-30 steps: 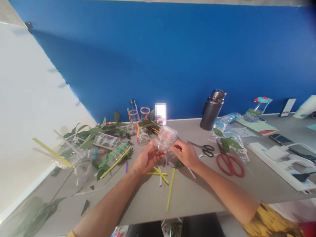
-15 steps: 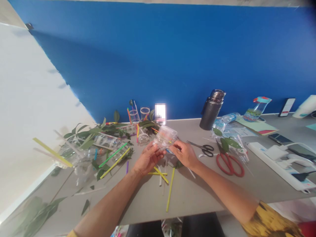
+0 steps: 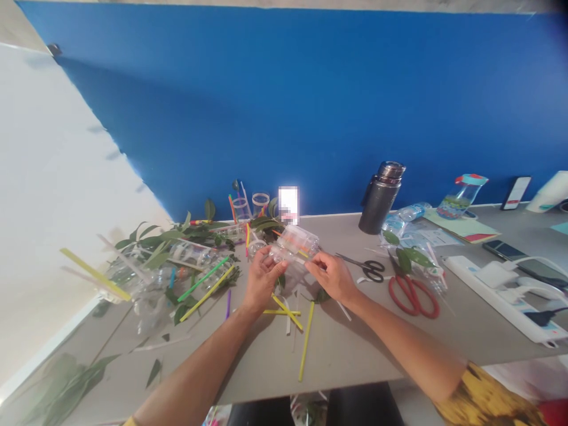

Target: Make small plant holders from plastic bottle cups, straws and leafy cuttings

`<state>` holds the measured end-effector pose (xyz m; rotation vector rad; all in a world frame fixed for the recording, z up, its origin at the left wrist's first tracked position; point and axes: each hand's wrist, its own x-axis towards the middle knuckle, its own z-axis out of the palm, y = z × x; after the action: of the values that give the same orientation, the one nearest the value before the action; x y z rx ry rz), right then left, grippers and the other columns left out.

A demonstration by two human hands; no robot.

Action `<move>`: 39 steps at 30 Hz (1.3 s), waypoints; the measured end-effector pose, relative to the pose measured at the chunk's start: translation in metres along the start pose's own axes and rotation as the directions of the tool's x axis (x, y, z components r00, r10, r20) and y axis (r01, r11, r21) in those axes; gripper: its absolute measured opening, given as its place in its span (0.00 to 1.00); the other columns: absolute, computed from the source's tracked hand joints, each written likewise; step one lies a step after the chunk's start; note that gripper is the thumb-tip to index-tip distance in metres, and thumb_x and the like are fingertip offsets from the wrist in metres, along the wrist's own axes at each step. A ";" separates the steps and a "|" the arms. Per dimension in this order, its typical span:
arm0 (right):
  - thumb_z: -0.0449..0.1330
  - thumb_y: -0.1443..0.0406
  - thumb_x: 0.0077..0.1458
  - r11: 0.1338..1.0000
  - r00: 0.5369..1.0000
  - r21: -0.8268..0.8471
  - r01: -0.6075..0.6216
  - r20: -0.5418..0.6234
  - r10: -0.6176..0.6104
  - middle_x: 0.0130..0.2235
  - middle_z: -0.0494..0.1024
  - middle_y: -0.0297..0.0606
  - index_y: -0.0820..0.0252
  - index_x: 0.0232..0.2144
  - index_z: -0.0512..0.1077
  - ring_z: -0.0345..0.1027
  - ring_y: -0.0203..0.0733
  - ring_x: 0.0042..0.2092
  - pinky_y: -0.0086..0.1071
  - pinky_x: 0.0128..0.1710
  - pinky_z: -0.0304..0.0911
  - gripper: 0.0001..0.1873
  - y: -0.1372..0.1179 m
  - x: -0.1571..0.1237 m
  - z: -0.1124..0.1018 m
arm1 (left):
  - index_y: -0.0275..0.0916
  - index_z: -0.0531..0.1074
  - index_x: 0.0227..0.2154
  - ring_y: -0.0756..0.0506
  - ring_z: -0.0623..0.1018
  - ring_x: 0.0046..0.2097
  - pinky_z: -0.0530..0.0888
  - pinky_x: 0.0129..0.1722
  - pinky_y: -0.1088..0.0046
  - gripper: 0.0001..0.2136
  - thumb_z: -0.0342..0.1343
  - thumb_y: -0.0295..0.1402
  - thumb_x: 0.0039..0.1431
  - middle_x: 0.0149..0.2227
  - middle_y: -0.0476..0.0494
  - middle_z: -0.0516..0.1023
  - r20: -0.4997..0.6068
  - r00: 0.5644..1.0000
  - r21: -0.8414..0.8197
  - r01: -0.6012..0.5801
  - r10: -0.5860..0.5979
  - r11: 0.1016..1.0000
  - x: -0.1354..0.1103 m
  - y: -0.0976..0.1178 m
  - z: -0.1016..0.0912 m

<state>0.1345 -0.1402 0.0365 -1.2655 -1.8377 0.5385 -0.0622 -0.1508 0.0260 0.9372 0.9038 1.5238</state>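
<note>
My left hand (image 3: pixel 261 278) is closed at the near left side of a clear plastic bottle (image 3: pixel 299 238), thumb and fingers pinched together. On the right, the fingertips of my right hand (image 3: pixel 332 277) pinch the bottle's near right edge. A pale strip seems to run between the two hands along the bottle; its kind is unclear. Orange and yellow pieces show through the clear plastic. Below the hands lie crossed yellow straws (image 3: pixel 287 312) and a single yellow straw (image 3: pixel 306 342). Black-handled scissors (image 3: pixel 373 271) rest to the right of my right hand.
Leaves (image 3: pixel 137 235), clear bottles (image 3: pixel 190 251) and a green straw (image 3: pixel 204 278) crowd the left side. Red-handled scissors (image 3: pixel 415 299), a dark flask (image 3: pixel 381 198) and a white power strip (image 3: pixel 501 305) stand or lie to the right. A lit phone-like screen (image 3: pixel 288 204) leans against the blue wall.
My left hand has turned from palm up beneath the bottle to a pinch at its left side. A pale strip now shows between the hands. My right hand has barely moved.
</note>
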 end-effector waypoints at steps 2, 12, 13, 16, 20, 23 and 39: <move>0.59 0.55 0.58 1.000 1.000 0.009 -0.009 0.000 0.009 0.24 0.74 0.32 0.56 0.22 0.68 0.64 0.38 0.28 0.32 0.31 0.56 0.16 0.000 0.000 0.000 | 0.40 0.69 0.49 0.44 0.83 0.39 0.75 0.39 0.69 0.30 0.76 0.37 0.44 0.39 0.45 0.84 0.027 1.000 -0.014 0.012 -0.011 1.000 -0.001 0.001 0.000; 0.56 0.57 0.61 0.995 0.989 0.099 -0.001 0.149 -0.013 0.21 0.67 0.29 0.57 0.25 0.72 0.57 0.36 0.25 0.31 0.27 0.51 0.15 0.002 0.000 0.000 | 0.41 0.69 0.48 0.44 0.81 0.39 0.75 0.39 0.69 0.29 0.75 0.36 0.45 0.38 0.44 0.84 0.023 0.999 0.040 -0.031 0.030 0.999 -0.001 -0.001 0.000; 0.56 0.57 0.61 0.995 0.989 0.098 -0.001 0.149 -0.013 0.22 0.67 0.30 0.57 0.23 0.71 0.58 0.36 0.26 0.31 0.27 0.52 0.16 0.001 0.000 0.000 | 0.41 0.69 0.48 0.44 0.81 0.40 0.75 0.40 0.69 0.29 0.75 0.36 0.44 0.39 0.44 0.83 -0.001 0.999 0.061 -0.037 0.038 0.997 -0.001 -0.002 0.001; 0.55 0.58 0.62 0.994 0.987 0.104 0.014 0.159 -0.030 0.22 0.67 0.29 0.57 0.24 0.71 0.58 0.36 0.27 0.31 0.28 0.53 0.16 -0.001 -0.002 0.000 | 0.40 0.69 0.50 0.44 0.81 0.42 0.75 0.44 0.69 0.30 0.75 0.34 0.44 0.42 0.43 0.82 -0.060 0.996 0.105 -0.061 0.068 0.993 -0.001 -0.003 0.002; 0.55 0.58 0.63 0.994 0.987 0.096 0.057 0.145 -0.070 0.23 0.67 0.30 0.57 0.25 0.73 0.58 0.37 0.27 0.31 0.29 0.54 0.17 -0.002 -0.004 0.000 | 0.40 0.72 0.51 0.48 0.79 0.35 0.75 0.40 0.71 0.29 0.75 0.36 0.45 0.46 0.43 0.80 -0.095 0.993 0.178 -0.055 0.073 0.982 -0.002 -0.002 0.001; 0.55 0.57 0.64 0.992 0.986 0.089 0.085 0.137 -0.097 0.23 0.68 0.30 0.56 0.26 0.74 0.58 0.37 0.27 0.31 0.29 0.55 0.17 -0.001 -0.005 -0.001 | 0.40 0.73 0.50 0.49 0.78 0.33 0.75 0.37 0.70 0.28 0.74 0.38 0.46 0.47 0.42 0.79 -0.095 0.992 0.210 -0.057 0.078 0.976 -0.002 0.000 0.000; 0.56 0.55 0.61 0.975 0.981 0.221 0.027 0.182 -0.068 0.24 0.69 0.31 0.58 0.28 0.77 0.57 0.35 0.26 0.30 0.27 0.55 0.17 -0.005 -0.008 -0.005 | 0.37 0.78 0.44 0.44 0.82 0.39 0.77 0.40 0.69 0.22 0.73 0.43 0.48 0.40 0.43 0.82 -0.057 0.998 0.073 -0.033 0.037 0.997 0.009 0.001 -0.010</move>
<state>0.1367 -0.1496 0.0399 -1.0504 -1.8987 0.8337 -0.0729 -0.1426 0.0234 0.9688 0.9941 1.5635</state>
